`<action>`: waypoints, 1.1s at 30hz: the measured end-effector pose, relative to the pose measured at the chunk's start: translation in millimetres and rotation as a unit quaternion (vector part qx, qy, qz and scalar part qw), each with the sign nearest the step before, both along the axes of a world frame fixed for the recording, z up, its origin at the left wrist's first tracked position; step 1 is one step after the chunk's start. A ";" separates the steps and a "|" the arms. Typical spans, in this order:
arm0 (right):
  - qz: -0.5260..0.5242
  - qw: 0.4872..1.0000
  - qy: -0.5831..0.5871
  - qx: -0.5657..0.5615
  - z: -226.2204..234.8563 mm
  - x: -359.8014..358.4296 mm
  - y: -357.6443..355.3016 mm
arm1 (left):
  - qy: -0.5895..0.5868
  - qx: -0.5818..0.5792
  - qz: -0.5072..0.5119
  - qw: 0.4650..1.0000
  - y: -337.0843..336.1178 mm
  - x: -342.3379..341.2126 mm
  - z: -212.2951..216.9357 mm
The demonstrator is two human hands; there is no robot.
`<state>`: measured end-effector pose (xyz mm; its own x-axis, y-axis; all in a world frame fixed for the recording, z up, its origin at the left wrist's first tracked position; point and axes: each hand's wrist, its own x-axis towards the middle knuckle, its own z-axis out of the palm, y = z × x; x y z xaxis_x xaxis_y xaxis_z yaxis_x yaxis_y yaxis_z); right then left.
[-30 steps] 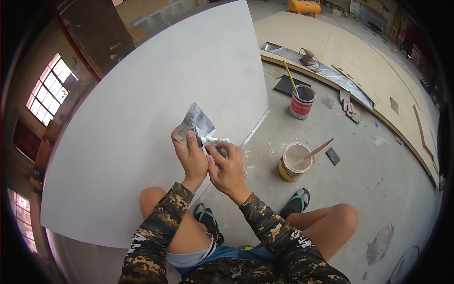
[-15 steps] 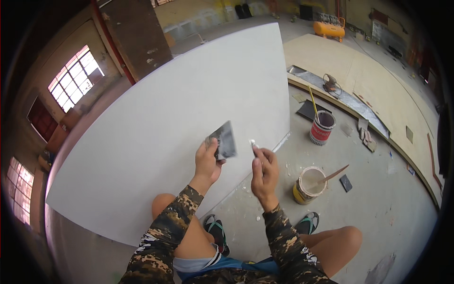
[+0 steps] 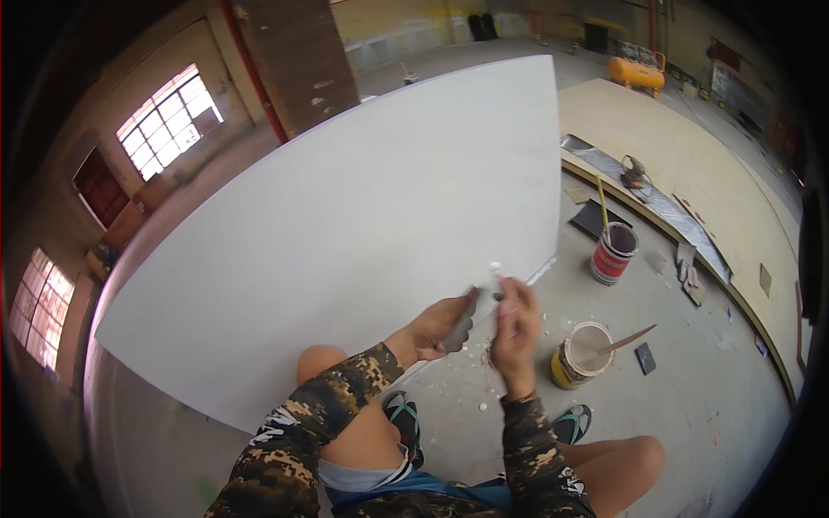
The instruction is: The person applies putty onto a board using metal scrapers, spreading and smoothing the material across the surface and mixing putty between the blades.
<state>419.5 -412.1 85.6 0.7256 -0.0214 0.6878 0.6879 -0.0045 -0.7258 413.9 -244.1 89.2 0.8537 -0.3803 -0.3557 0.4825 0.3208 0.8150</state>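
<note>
My left hand (image 3: 439, 330) is closed around a flat, dark grey rectangular plate (image 3: 459, 326), now seen nearly edge-on. Close beside it, my right hand (image 3: 516, 335) grips a small, slim tool, probably a putty knife, with a blob of white paste (image 3: 496, 267) at its tip. Motion blurs the tool, and the fingers cover most of it. Both hands hover in front of the lower right part of a large, smooth white panel (image 3: 371, 190) with a curved upper edge. I cannot tell whether plate and tool touch.
Right of my hands stands a yellow can (image 3: 566, 369) with a wooden stick (image 3: 630, 335). Behind it is a red can (image 3: 612, 262) holding a yellow stick (image 3: 602, 203). A dark block (image 3: 645, 358) lies on the floor. Farther off are a corded power tool (image 3: 635, 173) and an orange compressor (image 3: 636, 74).
My left hand has moved right and down toward my right hand, turning the plate from face-on to nearly edge-on. The whole view has shifted a little.
</note>
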 end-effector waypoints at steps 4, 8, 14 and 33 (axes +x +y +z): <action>0.135 0.923 0.228 0.281 -15.4 33.4 -34.4 | -0.125 0.016 0.150 0.981 6.8 12.4 15.3; 0.187 0.877 0.283 0.341 -9.4 25.6 -32.3 | -0.171 -0.047 0.229 0.957 19.9 12.3 26.1; 0.229 0.825 0.438 0.275 -21.8 15.7 14.8 | -0.236 -0.042 0.297 0.924 2.0 13.3 15.0; 0.094 0.792 0.315 0.514 -44.6 36.4 13.3 | 0.007 -0.116 0.420 0.900 -35.0 -4.7 4.3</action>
